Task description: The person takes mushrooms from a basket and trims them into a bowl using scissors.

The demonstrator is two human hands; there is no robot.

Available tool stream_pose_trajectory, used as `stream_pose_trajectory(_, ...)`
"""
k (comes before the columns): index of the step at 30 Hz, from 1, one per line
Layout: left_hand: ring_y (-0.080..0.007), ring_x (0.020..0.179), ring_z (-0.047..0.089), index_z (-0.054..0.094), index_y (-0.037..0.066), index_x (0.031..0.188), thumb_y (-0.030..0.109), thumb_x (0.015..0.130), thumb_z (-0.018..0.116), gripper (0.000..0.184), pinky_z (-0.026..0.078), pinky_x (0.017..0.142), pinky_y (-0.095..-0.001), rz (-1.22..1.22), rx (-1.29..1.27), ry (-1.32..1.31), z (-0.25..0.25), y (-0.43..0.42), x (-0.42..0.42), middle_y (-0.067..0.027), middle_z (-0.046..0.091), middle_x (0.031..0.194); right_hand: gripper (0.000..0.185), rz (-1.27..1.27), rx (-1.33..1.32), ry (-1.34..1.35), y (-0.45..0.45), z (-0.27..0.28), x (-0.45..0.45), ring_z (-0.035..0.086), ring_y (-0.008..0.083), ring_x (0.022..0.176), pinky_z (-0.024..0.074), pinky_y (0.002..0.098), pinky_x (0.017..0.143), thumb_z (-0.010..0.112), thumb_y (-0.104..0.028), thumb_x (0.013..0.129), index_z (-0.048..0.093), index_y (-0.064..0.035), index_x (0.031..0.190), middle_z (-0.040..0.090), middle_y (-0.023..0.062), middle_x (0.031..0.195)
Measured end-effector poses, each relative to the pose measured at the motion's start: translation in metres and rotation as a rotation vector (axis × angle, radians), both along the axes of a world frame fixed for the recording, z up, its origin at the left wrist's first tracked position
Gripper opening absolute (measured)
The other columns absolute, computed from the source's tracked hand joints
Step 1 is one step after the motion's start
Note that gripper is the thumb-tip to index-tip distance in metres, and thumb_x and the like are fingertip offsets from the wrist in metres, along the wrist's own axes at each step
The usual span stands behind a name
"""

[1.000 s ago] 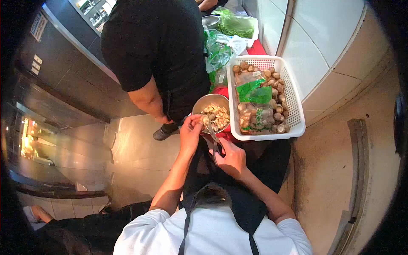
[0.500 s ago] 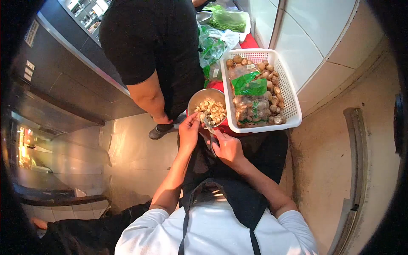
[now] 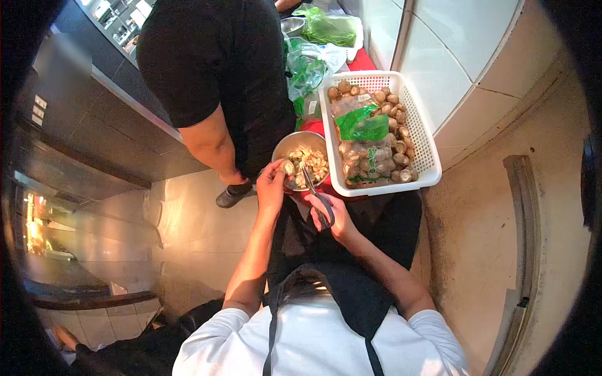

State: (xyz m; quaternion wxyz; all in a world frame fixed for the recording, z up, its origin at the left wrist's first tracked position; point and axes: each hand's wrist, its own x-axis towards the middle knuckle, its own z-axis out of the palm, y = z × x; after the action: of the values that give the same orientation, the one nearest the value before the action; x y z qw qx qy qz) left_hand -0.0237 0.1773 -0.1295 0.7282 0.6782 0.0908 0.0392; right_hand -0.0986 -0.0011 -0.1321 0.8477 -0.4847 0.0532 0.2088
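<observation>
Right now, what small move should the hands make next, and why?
Probably bring the scissors to the mushroom: the left hand holds it by the bowl, while the right hand has the scissors' blades pointing over the mushroom pieces, apparently clear of the held mushroom.

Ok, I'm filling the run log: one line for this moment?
left hand: holds mushroom; right hand: holds scissors; bowl: pale pieces; basket: mushrooms, some bagged

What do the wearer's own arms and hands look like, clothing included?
Short white fabric sleeves end above the elbows, part of a white shirt; forearms bare. Left hand and right hand are ungloved, with no watch or bracelet visible. A black fabric apron with narrow black straps covers part of the shirt. No markings readable on the sleeves.
</observation>
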Motion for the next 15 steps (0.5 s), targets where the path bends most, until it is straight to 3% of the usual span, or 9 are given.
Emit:
stream_pose_trajectory(3,-0.0115,0.089,0.068,0.065,-0.004,0.12,0.006,0.099,0.058,0.024,0.055,0.078,-0.0249,0.003,-0.01,-0.016,0.006,-0.003,0.001,-0.0088,0.072,0.101,0.04,-0.007,-0.021,0.026,-0.003,-0.011,-0.006,0.05,0.0102,0.049,0.0379,0.0255,0.046,0.065,-0.037,0.1,0.066,0.0007,0.113,0.055,0.0012,0.064)
stream_pose_trajectory(6,-0.0119,0.091,0.067,0.065,-0.003,0.117,0.007,0.096,0.064,0.023,0.053,0.08,-0.0254,-0.004,0.239,-0.135,0.011,-0.018,0.015,-0.0087,0.072,0.102,0.038,0.036,-0.063,-0.031,-0.013,-0.025,-0.018,0.053,0.0087,0.053,0.0409,0.0251,0.048,0.067,-0.035,0.099,0.066,-0.0003,0.116,0.057,-0.0004,0.069)
stream_pose_trajectory(9,-0.0116,0.093,0.066,0.066,-0.003,0.117,0.009,0.093,0.068,0.026,0.052,0.082,-0.0267,-0.169,0.21,-0.216,0.058,-0.064,0.032,-0.0077,0.073,0.103,0.037,0.109,-0.112,-0.033,-0.021,-0.029,-0.03,0.053,0.0065,0.056,0.0421,0.0238,0.051,0.07,-0.03,0.097,0.065,-0.0026,0.121,0.058,-0.0027,0.074)
stream_pose_trajectory(12,-0.0122,0.086,0.068,0.067,-0.002,0.119,0.012,0.093,0.07,0.029,0.053,0.076,-0.0278,-0.28,0.373,-0.279,0.079,-0.116,0.075,-0.0096,0.074,0.103,0.037,0.14,-0.21,-0.108,-0.027,-0.042,-0.027,0.052,0.0042,0.061,0.0413,0.0228,0.054,0.074,-0.029,0.095,0.066,-0.0046,0.122,0.058,-0.0037,0.076)
stream_pose_trajectory(15,-0.0226,0.083,0.072,0.069,-0.002,0.114,0.017,0.093,0.069,0.028,0.055,0.076,-0.0353,-0.24,0.053,-0.396,0.097,-0.178,0.106,-0.0157,0.075,0.102,0.039,0.119,-0.29,-0.285,-0.031,-0.053,-0.024,0.055,0.0041,0.069,0.044,0.0225,0.061,0.077,-0.03,0.093,0.067,-0.0039,0.12,0.061,-0.0031,0.08)
